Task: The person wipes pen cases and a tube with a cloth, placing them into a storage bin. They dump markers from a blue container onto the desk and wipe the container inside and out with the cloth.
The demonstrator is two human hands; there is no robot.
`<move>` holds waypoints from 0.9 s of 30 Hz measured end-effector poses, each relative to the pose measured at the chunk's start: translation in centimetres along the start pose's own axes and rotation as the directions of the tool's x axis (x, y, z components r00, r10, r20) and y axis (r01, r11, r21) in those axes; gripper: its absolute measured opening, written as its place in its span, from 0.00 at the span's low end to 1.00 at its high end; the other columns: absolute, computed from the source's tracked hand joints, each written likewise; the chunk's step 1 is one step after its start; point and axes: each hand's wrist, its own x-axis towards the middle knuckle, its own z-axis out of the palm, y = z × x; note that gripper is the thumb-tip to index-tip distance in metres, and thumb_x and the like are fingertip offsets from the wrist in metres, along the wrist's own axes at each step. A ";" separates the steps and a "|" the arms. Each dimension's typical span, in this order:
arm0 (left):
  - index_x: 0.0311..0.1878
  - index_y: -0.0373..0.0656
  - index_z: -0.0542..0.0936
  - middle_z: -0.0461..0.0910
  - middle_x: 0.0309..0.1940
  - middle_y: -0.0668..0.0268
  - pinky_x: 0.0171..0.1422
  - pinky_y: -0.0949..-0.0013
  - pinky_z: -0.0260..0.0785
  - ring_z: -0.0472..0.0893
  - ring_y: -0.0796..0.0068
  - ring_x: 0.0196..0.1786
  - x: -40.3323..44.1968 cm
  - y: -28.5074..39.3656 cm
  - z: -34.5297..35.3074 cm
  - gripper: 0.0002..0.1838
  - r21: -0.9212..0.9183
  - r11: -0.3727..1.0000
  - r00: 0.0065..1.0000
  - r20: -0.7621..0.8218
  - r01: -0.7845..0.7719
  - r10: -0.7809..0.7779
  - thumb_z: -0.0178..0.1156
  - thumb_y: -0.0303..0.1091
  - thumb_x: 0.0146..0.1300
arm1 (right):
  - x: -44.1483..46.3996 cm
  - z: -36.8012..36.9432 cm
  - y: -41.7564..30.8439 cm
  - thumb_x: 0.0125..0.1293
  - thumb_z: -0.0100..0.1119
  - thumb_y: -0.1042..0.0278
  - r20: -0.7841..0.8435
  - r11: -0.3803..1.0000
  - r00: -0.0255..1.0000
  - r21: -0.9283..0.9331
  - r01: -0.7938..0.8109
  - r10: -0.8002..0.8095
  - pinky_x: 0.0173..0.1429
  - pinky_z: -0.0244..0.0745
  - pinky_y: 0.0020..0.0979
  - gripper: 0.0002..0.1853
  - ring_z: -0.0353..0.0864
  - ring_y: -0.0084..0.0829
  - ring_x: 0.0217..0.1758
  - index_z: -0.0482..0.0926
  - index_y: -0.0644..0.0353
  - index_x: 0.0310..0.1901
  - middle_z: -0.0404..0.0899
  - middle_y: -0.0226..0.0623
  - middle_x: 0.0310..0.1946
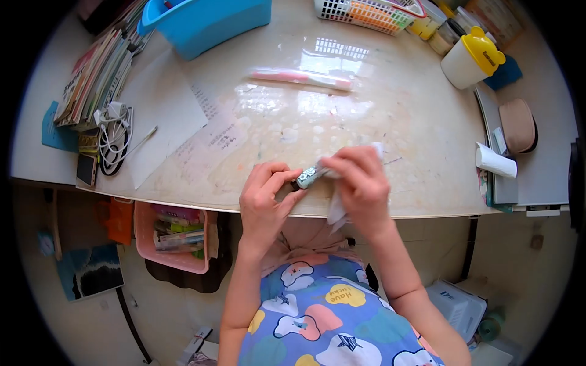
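Note:
Near the table's front edge, my left hand (267, 195) pinches the dark end of a small patterned light-green cylinder (309, 176). The cylinder lies slightly tilted between my two hands. My right hand (361, 186) has its fingers closed around a white tissue (337, 210), which touches the cylinder's other end. Part of the tissue hangs below my right fingers, and some sticks out above them. What lies inside the tissue is hidden. Farther back on the table rests a long pink and white pen-like object (300, 78).
A blue bin (210, 27) and a white basket (360, 17) stand at the back. Books (94, 79), white cables (116, 131) and paper (162, 110) lie left. A yellow-lidded cup (467, 61), a brown case (517, 126) and a white roll (495, 161) are right.

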 end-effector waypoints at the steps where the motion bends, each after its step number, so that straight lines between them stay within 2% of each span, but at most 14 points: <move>1: 0.42 0.38 0.84 0.78 0.40 0.61 0.48 0.67 0.72 0.79 0.66 0.44 0.0 0.1 0.0 0.18 -0.004 1.000 1.000 0.004 0.009 -0.009 0.71 0.21 0.44 | 0.1 -0.5 0.7 0.43 0.62 0.86 -0.035 0.997 0.997 0.011 -0.075 0.075 0.45 0.76 0.35 0.19 0.77 0.37 0.41 0.84 0.60 0.40 0.77 0.38 0.37; 2: 0.42 0.38 0.84 0.78 0.40 0.61 0.48 0.67 0.72 0.79 0.66 0.44 0.1 0.1 0.0 0.18 -0.008 1.000 1.000 0.009 0.018 -0.018 0.71 0.22 0.44 | 0.1 -0.9 1.4 0.43 0.62 0.88 -0.070 0.989 0.986 0.025 -0.148 0.149 0.45 0.76 0.35 0.19 0.77 0.37 0.41 0.84 0.59 0.40 0.77 0.37 0.37; 3: 0.42 0.37 0.85 0.78 0.40 0.62 0.48 0.67 0.72 0.79 0.66 0.44 0.1 0.2 -0.1 0.17 -0.012 1.000 1.000 0.014 0.027 -0.027 0.71 0.22 0.45 | 0.3 -1.3 1.9 0.46 0.62 0.89 -0.080 0.986 0.984 -0.036 -0.165 0.162 0.43 0.76 0.34 0.18 0.78 0.36 0.41 0.85 0.58 0.40 0.77 0.37 0.37; 6: 0.42 0.37 0.85 0.78 0.40 0.62 0.48 0.67 0.72 0.79 0.66 0.45 0.0 0.1 -0.5 0.17 -0.047 0.998 0.996 0.080 0.037 -0.033 0.72 0.23 0.45 | 0.6 -1.7 2.1 0.49 0.62 0.89 -0.157 0.940 0.927 0.079 -0.333 0.342 0.41 0.77 0.32 0.17 0.79 0.34 0.41 0.85 0.59 0.41 0.77 0.37 0.38; 7: 0.43 0.37 0.85 0.78 0.40 0.63 0.49 0.67 0.72 0.79 0.66 0.45 0.0 0.0 -0.6 0.17 -0.030 0.999 0.996 0.093 0.015 -0.012 0.72 0.23 0.45 | 0.6 -2.2 2.0 0.52 0.61 0.88 -0.137 0.930 0.920 0.076 -0.361 0.368 0.40 0.78 0.31 0.16 0.79 0.33 0.41 0.85 0.60 0.42 0.77 0.37 0.40; 9: 0.43 0.37 0.84 0.78 0.40 0.63 0.49 0.67 0.72 0.78 0.67 0.46 -0.1 -0.1 -0.7 0.18 0.005 1.000 0.993 0.118 -0.022 0.021 0.72 0.24 0.45 | 0.1 -2.3 1.4 0.52 0.61 0.88 -0.053 0.930 0.934 0.128 -0.343 0.352 0.41 0.78 0.31 0.16 0.79 0.33 0.42 0.85 0.60 0.42 0.77 0.38 0.41; 11: 0.43 0.38 0.84 0.78 0.41 0.63 0.49 0.67 0.72 0.78 0.67 0.46 0.3 0.7 -0.2 0.18 0.051 0.998 0.999 0.043 -0.024 0.022 0.72 0.25 0.44 | -0.3 -1.8 1.2 0.53 0.61 0.87 0.028 0.921 0.939 0.186 -0.343 0.344 0.43 0.77 0.33 0.15 0.78 0.35 0.44 0.84 0.61 0.42 0.77 0.39 0.42; 12: 0.43 0.39 0.84 0.78 0.41 0.63 0.49 0.67 0.72 0.78 0.67 0.46 0.4 1.0 -0.1 0.18 0.073 0.997 1.000 0.009 -0.024 0.023 0.73 0.25 0.44 | -0.6 -1.4 1.4 0.53 0.61 0.86 0.027 0.934 0.947 0.158 -0.320 0.320 0.44 0.77 0.34 0.16 0.78 0.36 0.45 0.84 0.61 0.43 0.77 0.39 0.42; 17: 0.43 0.40 0.85 0.78 0.40 0.63 0.49 0.66 0.72 0.78 0.65 0.46 0.1 0.4 0.0 0.19 0.115 0.992 0.998 0.037 -0.053 0.049 0.73 0.25 0.43 | -0.6 -0.4 0.1 0.48 0.62 0.86 0.092 0.978 0.979 0.083 -0.192 0.184 0.47 0.75 0.36 0.19 0.76 0.40 0.45 0.82 0.63 0.45 0.77 0.40 0.42; 18: 0.43 0.40 0.85 0.79 0.40 0.63 0.49 0.66 0.72 0.78 0.65 0.45 0.1 0.5 0.1 0.19 0.110 0.993 0.998 0.035 -0.052 0.049 0.73 0.25 0.42 | -0.5 -0.1 -0.6 0.45 0.62 0.86 0.105 0.986 0.989 0.120 -0.115 0.103 0.47 0.75 0.37 0.21 0.76 0.41 0.45 0.81 0.64 0.44 0.77 0.40 0.41; 21: 0.42 0.40 0.85 0.79 0.40 0.63 0.48 0.66 0.72 0.78 0.65 0.45 0.1 0.4 0.1 0.19 0.096 0.994 0.999 0.023 -0.045 0.043 0.73 0.26 0.42 | -0.5 0.4 -1.8 0.46 0.59 0.88 0.158 0.973 0.987 0.229 -0.027 -0.010 0.46 0.76 0.37 0.19 0.77 0.42 0.44 0.81 0.64 0.43 0.77 0.41 0.41; 24: 0.41 0.40 0.85 0.79 0.39 0.64 0.48 0.65 0.71 0.78 0.65 0.44 0.2 0.4 0.1 0.19 0.083 0.995 0.998 0.012 -0.055 0.054 0.73 0.26 0.42 | -0.4 -0.9 0.7 0.47 0.60 0.87 0.129 0.974 0.969 0.054 -0.219 0.211 0.47 0.77 0.36 0.19 0.78 0.42 0.44 0.82 0.64 0.44 0.77 0.42 0.41; 25: 0.41 0.40 0.85 0.79 0.39 0.64 0.48 0.65 0.71 0.78 0.65 0.44 0.2 0.5 0.1 0.19 0.082 0.995 0.999 0.010 -0.051 0.050 0.73 0.26 0.42 | -0.2 -1.1 1.4 0.48 0.60 0.87 0.088 0.946 0.945 0.047 -0.321 0.316 0.48 0.76 0.37 0.19 0.77 0.42 0.45 0.82 0.63 0.43 0.77 0.43 0.41; 27: 0.41 0.40 0.85 0.79 0.39 0.64 0.47 0.65 0.71 0.78 0.64 0.44 0.2 0.5 0.1 0.18 0.077 0.996 0.999 0.013 -0.046 0.045 0.73 0.26 0.41 | 0.0 -0.9 1.4 0.48 0.59 0.88 0.072 0.959 0.957 0.004 -0.283 0.282 0.48 0.76 0.37 0.18 0.77 0.42 0.46 0.82 0.63 0.43 0.76 0.43 0.41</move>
